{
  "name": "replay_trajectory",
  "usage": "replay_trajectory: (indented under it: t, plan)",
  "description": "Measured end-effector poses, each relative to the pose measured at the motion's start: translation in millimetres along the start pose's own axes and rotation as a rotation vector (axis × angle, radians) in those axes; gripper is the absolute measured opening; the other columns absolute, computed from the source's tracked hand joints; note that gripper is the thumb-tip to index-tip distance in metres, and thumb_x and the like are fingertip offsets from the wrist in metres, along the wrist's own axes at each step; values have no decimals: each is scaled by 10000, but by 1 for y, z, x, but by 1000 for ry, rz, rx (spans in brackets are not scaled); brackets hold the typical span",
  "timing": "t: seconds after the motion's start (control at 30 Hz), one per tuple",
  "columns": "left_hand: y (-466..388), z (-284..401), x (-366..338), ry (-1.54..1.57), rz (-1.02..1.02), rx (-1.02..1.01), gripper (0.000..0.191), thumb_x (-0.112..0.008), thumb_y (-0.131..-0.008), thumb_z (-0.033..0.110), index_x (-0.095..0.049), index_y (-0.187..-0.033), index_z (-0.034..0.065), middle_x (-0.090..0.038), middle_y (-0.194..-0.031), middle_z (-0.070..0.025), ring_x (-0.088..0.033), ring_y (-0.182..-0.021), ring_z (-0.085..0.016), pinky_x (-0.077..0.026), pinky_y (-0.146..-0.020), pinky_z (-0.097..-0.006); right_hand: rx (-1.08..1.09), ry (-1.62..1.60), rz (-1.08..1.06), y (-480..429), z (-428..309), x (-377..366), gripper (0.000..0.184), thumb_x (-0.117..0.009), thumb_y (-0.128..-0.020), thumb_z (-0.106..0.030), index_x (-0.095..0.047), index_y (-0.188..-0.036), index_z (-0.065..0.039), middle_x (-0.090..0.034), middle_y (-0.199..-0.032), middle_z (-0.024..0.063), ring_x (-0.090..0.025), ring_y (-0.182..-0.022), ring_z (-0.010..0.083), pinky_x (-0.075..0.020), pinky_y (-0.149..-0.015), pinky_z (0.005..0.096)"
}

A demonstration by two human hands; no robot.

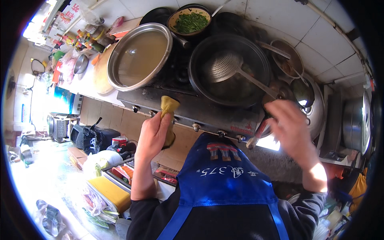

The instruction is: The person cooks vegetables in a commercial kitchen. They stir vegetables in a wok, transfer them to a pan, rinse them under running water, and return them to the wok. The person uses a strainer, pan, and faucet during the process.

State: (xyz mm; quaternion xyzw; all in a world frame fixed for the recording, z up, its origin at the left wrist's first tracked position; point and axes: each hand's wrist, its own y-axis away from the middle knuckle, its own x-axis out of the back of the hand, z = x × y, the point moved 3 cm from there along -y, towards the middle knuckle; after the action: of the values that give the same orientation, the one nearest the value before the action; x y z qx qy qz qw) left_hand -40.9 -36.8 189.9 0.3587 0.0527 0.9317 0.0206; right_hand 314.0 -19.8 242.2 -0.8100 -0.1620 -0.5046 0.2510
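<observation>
My left hand (152,132) grips a folded yellow cloth (169,105) in front of the gas stove (183,112). My right hand (291,132) is blurred, with its fingers close to the handle end of a perforated metal skimmer (223,68). Whether the fingers close on that handle cannot be made out. The skimmer's bowl lies over a large dark wok (196,87), its handle crossing the right rim. Dark liquid and some food show dimly inside through steam. Left of the wok stands a wide metal pot (110,70) of cloudy broth (141,57).
Behind the pots sits a bowl of chopped greens (192,23). A small pan (274,45) with utensils stands at the back right. A wooden-handled tool (253,141) juts past the stove's front edge. At left are a round cutting board (103,75) and several sauce bottles (93,42).
</observation>
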Motion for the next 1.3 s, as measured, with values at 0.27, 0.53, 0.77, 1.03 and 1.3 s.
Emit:
replay_trajectory:
  t: [0.27,0.53,0.77,1.03,1.3]
  plan:
    - [14,53,-5,-100,-113,-365,276,-535,-1048,202,-611,-1096,-59,-605,-810,-171,-561,-711,-321,-465,-673,-365,131,-583,248,-48,-62,-97,263,-685,-842,-23,-653,-1103,-13,-685,-1025,140,-660,-935,333,-522,-818,426]
    - [18,24,-21,42,-204,-107,252,-580,-1028,206,-628,-1080,-36,-641,-835,-111,-612,-772,-283,-485,-728,-349,48,-593,218,-43,-48,-93,215,-678,-828,20,-642,-1038,-13,-647,-888,126,-632,-823,336,-523,-725,414]
    - [17,-7,-48,781,-61,205,321,-539,-1059,283,-646,-1105,-15,-667,-949,-12,-598,-882,-84,-483,-778,-253,77,-352,366,-28,-56,-68,303,-722,-793,26,-653,-1086,0,-663,-1042,157,-648,-913,346,-535,-781,398]
    - [-43,5,-88,1083,-18,403,235,-525,-987,133,-609,-1161,-2,-656,-1039,-56,-621,-947,-137,-496,-829,-266,-133,399,60,7,-5,27,457,-733,-819,-83,-587,-1243,3,-618,-1208,149,-607,-1086,347,-506,-890,443]
    - [-40,27,-91,1303,-103,236,371,-472,-842,-65,-580,-1191,-2,-639,-1146,-97,-592,-944,-176,-487,-849,-306,-435,150,-399,18,46,4,546,-635,-909,-84,-467,-1425,-18,-598,-1282,241,-621,-1032,424,-496,-907,460]
